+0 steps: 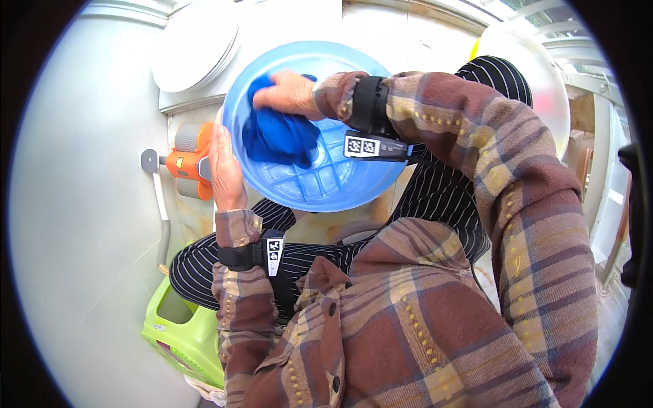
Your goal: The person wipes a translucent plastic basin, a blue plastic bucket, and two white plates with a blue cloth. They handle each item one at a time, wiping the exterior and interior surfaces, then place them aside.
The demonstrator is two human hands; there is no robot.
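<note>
A light-blue plastic basin point(367, 187) is in front of me, tilted so that its ribbed bottom shows. Inside, toward the left wall, my right hand point(289, 94) has its fingers curled on a bunched dark-blue cloth point(282, 139). That hand is slightly blurred, and the cloth hides part of its fingertips. Against the basin's left outer edge rests my left hand point(228, 170), its fingers straight, together and pointing away from me. I cannot see its thumb clearly.
An orange device with grey rollers and a handle point(187, 162) stands left of the basin. A green plastic stool-like item point(190, 333) is at lower left. White round lids or plates point(194, 47) are at the far left, and a pale round tub point(547, 95) is at the right.
</note>
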